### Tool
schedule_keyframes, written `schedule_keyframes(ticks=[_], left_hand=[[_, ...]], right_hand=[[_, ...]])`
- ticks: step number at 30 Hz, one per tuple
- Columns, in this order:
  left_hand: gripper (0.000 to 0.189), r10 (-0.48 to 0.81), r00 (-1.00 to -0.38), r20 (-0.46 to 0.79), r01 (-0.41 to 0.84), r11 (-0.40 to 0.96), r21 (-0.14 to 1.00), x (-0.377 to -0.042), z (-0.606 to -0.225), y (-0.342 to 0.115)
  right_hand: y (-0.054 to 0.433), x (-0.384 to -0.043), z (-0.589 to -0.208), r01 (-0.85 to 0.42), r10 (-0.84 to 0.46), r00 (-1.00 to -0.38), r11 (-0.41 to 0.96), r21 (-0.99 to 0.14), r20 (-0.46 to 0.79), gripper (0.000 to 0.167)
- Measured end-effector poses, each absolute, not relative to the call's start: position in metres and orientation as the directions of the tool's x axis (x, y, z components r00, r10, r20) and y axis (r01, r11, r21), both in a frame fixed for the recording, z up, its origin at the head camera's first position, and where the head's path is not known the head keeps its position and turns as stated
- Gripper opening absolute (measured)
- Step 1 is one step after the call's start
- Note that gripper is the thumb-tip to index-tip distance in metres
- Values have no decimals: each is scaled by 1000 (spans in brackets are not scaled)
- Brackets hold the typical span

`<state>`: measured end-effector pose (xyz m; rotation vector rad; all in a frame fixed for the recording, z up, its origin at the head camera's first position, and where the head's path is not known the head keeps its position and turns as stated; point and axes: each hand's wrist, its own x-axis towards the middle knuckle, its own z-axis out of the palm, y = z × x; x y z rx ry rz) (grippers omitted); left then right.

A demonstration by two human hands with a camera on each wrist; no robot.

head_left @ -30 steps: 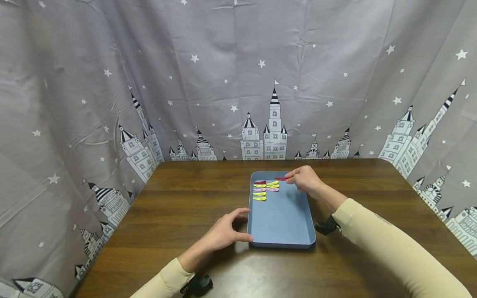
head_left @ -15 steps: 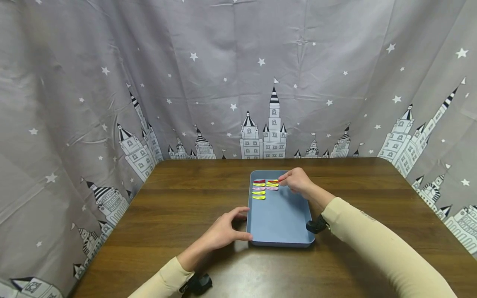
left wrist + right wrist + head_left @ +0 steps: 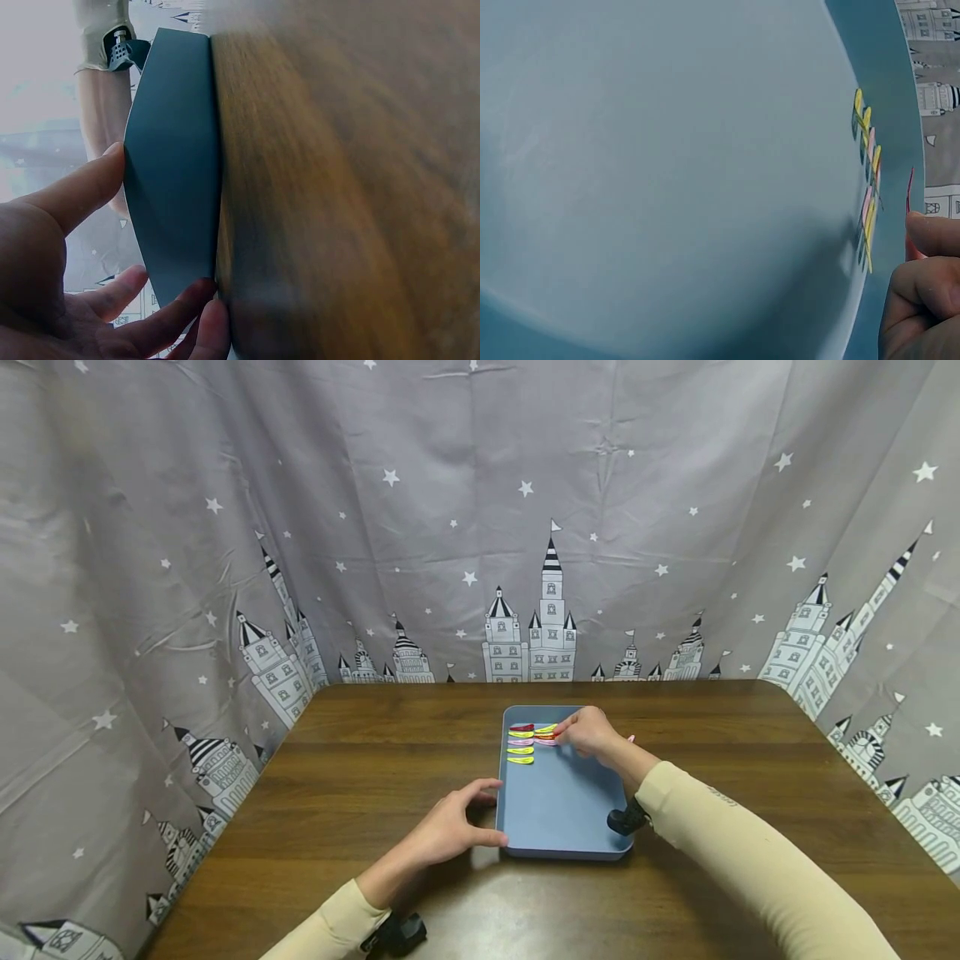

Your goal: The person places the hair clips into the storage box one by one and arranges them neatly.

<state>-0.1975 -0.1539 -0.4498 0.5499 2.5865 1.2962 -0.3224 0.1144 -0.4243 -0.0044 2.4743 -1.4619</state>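
My right hand [image 3: 591, 732] pinches a red snap hair clip [image 3: 910, 244] between thumb and fingers, over the far part of a blue-grey tray [image 3: 562, 806]. The clip's pointed end shows past the fingertips in the right wrist view. Two columns of clips lie beneath and left of this hand: a dark red clip [image 3: 522, 727], a pink clip [image 3: 521, 742] and several yellow ones such as the nearest yellow clip [image 3: 521, 760]. The hand partly hides the second column. My left hand [image 3: 450, 827] rests against the tray's left outer wall [image 3: 176, 157], thumb at the rim, fingers lower down.
The tray lies on a brown wooden table [image 3: 375, 768]. A small pink tip [image 3: 632, 738] shows beyond the right forearm. A grey curtain [image 3: 420, 510] printed with castles and stars hangs behind the table. A black wrist camera [image 3: 628, 818] hangs below the right wrist.
My right hand has moved left and toward me with the red clip, from the tray's far right side to the second column of clips. The left hand stays in place.
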Motion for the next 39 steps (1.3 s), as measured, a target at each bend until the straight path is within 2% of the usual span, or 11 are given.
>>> schedule_keyframes(ticks=[17, 39], left_hand=[[80, 413, -911, -15, 233, 545, 805, -197, -449, -153], [79, 412, -911, -9, 241, 550, 800, -196, -449, -154]], right_hand=[[110, -322, -435, 162, -89, -965, 541, -826, -247, 13], [107, -322, -438, 99, -125, -970, 582, -807, -209, 15]])
